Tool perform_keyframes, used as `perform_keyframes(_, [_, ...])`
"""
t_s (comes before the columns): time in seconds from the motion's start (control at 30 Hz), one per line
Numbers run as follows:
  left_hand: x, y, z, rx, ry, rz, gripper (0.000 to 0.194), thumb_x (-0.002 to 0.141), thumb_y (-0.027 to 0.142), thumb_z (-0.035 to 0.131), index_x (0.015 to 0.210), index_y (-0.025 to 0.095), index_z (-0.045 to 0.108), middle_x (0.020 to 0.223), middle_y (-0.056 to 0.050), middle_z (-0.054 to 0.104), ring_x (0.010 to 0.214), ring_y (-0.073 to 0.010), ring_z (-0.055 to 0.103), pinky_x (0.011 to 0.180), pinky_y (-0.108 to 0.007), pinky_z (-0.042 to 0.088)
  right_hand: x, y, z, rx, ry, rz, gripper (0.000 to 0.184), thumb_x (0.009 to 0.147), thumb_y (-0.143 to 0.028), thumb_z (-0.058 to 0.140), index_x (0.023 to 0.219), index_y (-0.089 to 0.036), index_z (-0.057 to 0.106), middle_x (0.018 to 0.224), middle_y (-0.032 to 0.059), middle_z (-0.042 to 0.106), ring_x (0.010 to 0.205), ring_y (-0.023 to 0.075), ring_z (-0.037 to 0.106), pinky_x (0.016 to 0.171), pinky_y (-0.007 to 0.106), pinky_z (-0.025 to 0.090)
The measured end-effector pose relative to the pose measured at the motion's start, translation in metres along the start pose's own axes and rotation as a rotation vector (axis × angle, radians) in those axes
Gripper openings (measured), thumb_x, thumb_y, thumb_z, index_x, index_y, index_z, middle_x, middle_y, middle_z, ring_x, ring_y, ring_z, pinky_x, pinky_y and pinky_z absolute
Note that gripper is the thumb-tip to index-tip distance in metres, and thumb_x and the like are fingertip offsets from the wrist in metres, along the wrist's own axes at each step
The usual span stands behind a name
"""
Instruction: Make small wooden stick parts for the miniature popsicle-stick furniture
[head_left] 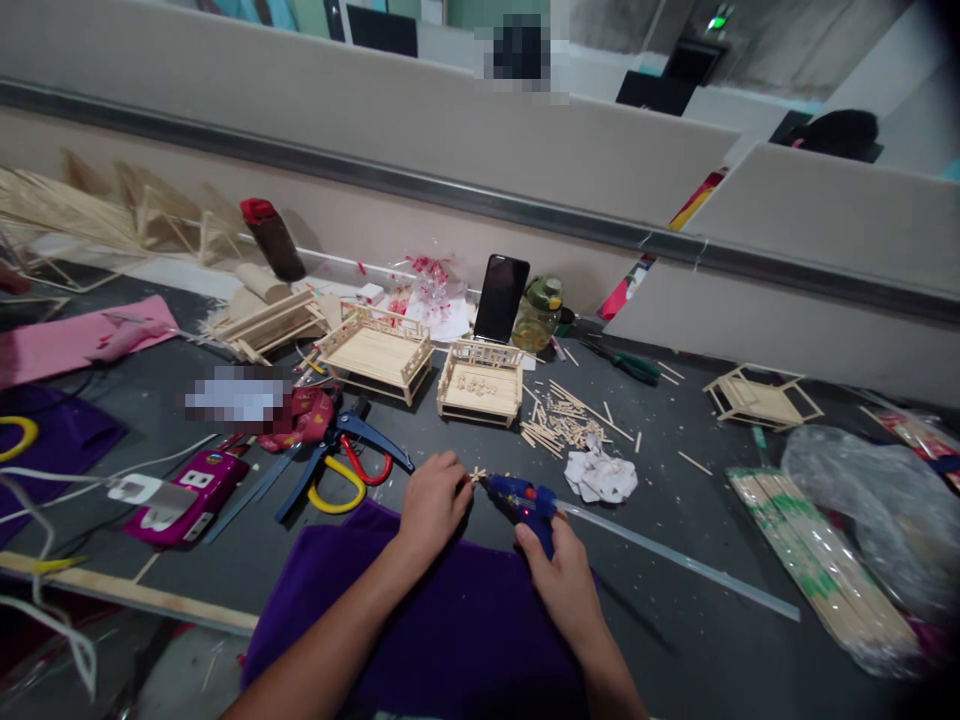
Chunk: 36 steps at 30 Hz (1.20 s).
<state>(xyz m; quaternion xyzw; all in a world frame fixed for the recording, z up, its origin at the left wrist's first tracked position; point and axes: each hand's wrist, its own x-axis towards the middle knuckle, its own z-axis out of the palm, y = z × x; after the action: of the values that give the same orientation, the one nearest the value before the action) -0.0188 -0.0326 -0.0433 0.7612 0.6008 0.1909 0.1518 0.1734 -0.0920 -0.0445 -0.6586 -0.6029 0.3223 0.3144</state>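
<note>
My left hand (433, 502) is closed in a pinch on a tiny piece of glued wooden sticks (477, 474) just above the purple cloth (427, 620). My right hand (561, 580) grips a blue hot glue gun (519, 500), whose nozzle points left and touches the small stick piece. A long glue stick (675, 560) trails from the back of the gun to the right across the dark table (675, 620).
Two small wooden model beds (379, 352) (481, 380) stand behind the hands, with loose cut sticks (562, 420) and crumpled paper (600, 476) beside them. Blue cutters (337, 460), a pink device (191, 495), a phone (501, 296), a jar (538, 314) and bagged skewers (817, 570) lie around.
</note>
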Motion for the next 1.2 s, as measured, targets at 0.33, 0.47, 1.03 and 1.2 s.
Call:
perform_keyframes(0.33, [-0.001, -0.003, 0.001, -0.023, 0.007, 0.012, 0.019, 0.089, 0.025, 0.053, 0.073, 0.021, 0.061, 0.081, -0.004, 0.057, 0.083, -0.0198, 0.054, 0.071, -0.029, 0.039, -0.001, 0.002, 0.001, 0.085, 0.042, -0.003, 0.039, 0.086, -0.046, 0.053, 0.110, -0.017, 0.066, 0.090, 0.0090, 0.074, 0.077, 0.0244, 0.069, 0.066, 0.032, 0.053])
perform_keyframes(0.47, [-0.002, -0.004, 0.003, -0.026, 0.019, 0.003, 0.018, 0.089, 0.026, 0.055, 0.074, 0.020, 0.062, 0.081, -0.004, 0.057, 0.083, -0.0193, 0.055, 0.071, -0.029, 0.039, -0.002, 0.002, 0.002, 0.116, 0.070, -0.006, 0.040, 0.086, -0.047, 0.053, 0.110, -0.017, 0.066, 0.089, 0.0095, 0.074, 0.072, 0.0229, 0.068, 0.063, 0.031, 0.053])
perform_keyframes(1.03, [-0.001, -0.009, 0.008, -0.090, 0.038, -0.038, 0.012, 0.089, 0.028, 0.057, 0.086, 0.021, 0.067, 0.085, -0.003, 0.059, 0.084, -0.0182, 0.058, 0.069, -0.027, 0.041, -0.003, 0.002, -0.016, 0.542, 0.069, 0.168, 0.037, 0.086, -0.049, 0.058, 0.102, -0.015, 0.060, 0.073, 0.0018, 0.066, 0.049, 0.0105, 0.051, 0.048, 0.022, 0.042])
perform_keyframes(1.2, [-0.001, -0.010, 0.009, -0.117, 0.050, -0.020, 0.011, 0.089, 0.025, 0.056, 0.088, 0.022, 0.066, 0.087, -0.003, 0.060, 0.087, -0.0190, 0.059, 0.072, -0.028, 0.042, 0.011, 0.029, -0.057, 0.571, 0.440, 0.270, 0.037, 0.076, -0.053, 0.067, 0.081, -0.017, 0.059, 0.061, -0.0042, 0.056, 0.051, 0.0102, 0.047, 0.048, 0.020, 0.038])
